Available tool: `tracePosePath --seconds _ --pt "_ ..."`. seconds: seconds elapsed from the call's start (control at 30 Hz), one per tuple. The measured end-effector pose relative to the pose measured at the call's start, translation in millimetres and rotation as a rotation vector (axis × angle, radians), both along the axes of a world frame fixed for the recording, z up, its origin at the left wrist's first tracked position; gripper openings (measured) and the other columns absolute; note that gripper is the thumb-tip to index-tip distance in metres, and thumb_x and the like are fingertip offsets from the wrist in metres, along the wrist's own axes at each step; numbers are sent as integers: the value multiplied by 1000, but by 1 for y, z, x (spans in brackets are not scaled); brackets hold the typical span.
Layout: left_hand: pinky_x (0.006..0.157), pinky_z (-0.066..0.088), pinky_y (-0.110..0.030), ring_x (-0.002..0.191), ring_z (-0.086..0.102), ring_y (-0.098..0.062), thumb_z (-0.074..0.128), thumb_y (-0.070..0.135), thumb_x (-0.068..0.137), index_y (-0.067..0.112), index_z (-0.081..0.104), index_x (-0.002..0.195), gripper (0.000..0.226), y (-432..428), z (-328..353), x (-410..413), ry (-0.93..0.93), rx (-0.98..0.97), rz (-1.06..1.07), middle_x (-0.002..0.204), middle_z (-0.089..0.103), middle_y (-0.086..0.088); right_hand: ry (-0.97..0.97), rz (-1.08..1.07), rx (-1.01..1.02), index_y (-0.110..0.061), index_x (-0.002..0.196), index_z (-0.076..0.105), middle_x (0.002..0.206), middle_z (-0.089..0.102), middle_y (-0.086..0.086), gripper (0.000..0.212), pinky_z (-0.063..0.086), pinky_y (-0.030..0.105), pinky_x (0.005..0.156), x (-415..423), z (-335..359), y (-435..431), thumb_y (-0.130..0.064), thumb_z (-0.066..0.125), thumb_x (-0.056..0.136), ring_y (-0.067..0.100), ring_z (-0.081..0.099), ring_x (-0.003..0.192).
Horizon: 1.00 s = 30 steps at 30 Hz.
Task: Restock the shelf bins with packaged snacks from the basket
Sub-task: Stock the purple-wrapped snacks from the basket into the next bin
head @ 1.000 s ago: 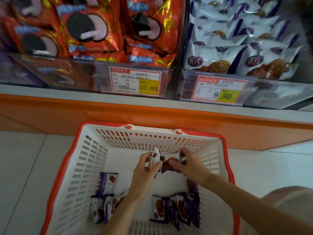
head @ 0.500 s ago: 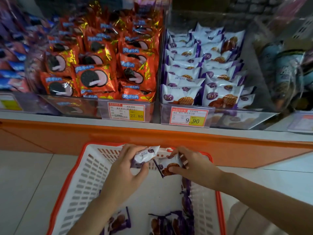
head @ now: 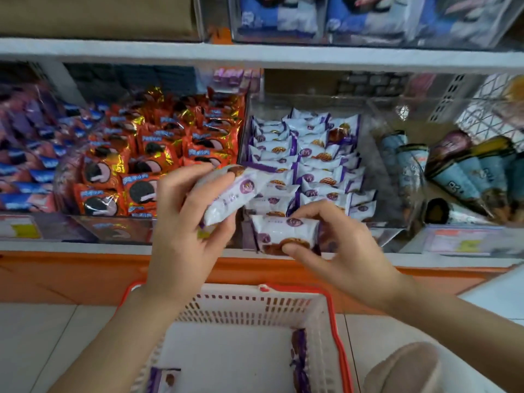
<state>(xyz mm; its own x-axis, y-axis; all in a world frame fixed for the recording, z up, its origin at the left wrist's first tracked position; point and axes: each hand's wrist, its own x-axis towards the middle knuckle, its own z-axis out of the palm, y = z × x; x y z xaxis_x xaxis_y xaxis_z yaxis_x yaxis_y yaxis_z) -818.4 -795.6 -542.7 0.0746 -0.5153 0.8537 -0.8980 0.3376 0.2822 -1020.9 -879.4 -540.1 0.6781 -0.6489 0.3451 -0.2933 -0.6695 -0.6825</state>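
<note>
Shop shelving fills the background, with a row of clear bins above an orange kick panel (head: 85, 276) and pale floor tiles below. Just beyond both hands sits the waffle bin (head: 380, 177), packed with white-and-purple packs in rows. Left of the left hand is the cookie bin (head: 158, 165), full of orange packs showing dark sandwich cookies. Well right of the right hand lie blue cone packs (head: 465, 171), tilted in their own bin.

The left hand (head: 184, 231) is closed around a left pack (head: 229, 194), white and purple, held tilted with its far end raised toward the waffle bin. The right hand (head: 343, 245) pinches a right pack (head: 286, 231) between thumb and fingers, level, just in front of that bin's front wall. The two packs are near each other but apart.

Below the wrists stands the basket (head: 226, 310), white mesh with a red rim. More purple packs (head: 299, 355) rest against its right wall, and another shows at its near left corner.
</note>
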Motion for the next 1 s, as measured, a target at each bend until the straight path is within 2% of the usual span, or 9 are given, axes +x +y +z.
tracePosePath --seconds 0.13,0.23,0.3,0.4,0.53,0.67,0.8,0.9,1.0 --pt "100 33 -12 115 38 2 57 13 87 15 45 124 39 -22 7 -2 82 38 5 117 39 -5 -112 -120 49 -44 97 46 90 61 -19 32 49 22 68 -8 17 -12 -63 53 72 3 60 82" --pt "98 37 -15 111 42 -6 52 24 89 20 40 128 41 -34 8 -6 112 125 -23 118 40 0 -207 -269 63 -35 98 47 69 58 -14 26 41 10 54 -14 22 -23 -44 61 79 -5 57 66" --pt "95 41 -22 107 45 -11 50 29 90 21 38 128 41 -42 6 -8 58 169 -27 118 40 3 -200 -389 -4 -24 103 46 66 49 -15 27 37 7 52 -19 21 -33 -34 62 85 -10 53 62" --pt "96 35 -28 102 44 -12 49 33 89 16 41 126 41 -56 4 -8 -90 187 40 114 47 1 -100 -501 -125 -20 109 42 68 43 -12 31 34 16 48 -24 19 -56 -40 56 89 1 50 59" --pt "88 30 -26 94 41 -12 55 28 89 7 49 121 38 -75 0 -4 -220 175 104 102 61 -8 87 -628 -244 -2 115 42 70 40 -9 42 24 24 47 -23 21 -97 -37 52 94 17 42 63" --pt "88 30 -26 89 45 -9 48 32 92 12 45 122 36 -86 -7 0 -198 193 106 102 59 -4 333 -657 -262 -5 120 40 104 61 15 37 35 33 62 -6 26 -128 -34 48 97 38 60 91" --pt "85 33 -27 91 42 -11 65 21 87 8 48 119 39 -92 -11 -2 -99 154 155 98 59 -8 577 -687 -300 -2 129 33 123 53 22 37 36 36 65 10 29 -155 -12 48 97 42 59 101" --pt "88 32 -30 88 51 -16 53 29 90 9 46 120 37 -95 -14 0 -180 156 185 97 58 -7 699 -685 -320 -1 132 31 130 46 23 46 42 41 72 20 28 -172 3 48 90 42 54 111" --pt "87 33 -32 87 55 -19 48 32 90 11 43 120 36 -94 -16 1 -204 156 187 98 58 -8 793 -643 -316 2 136 25 134 41 25 55 46 44 83 29 23 -185 9 48 87 42 48 118"
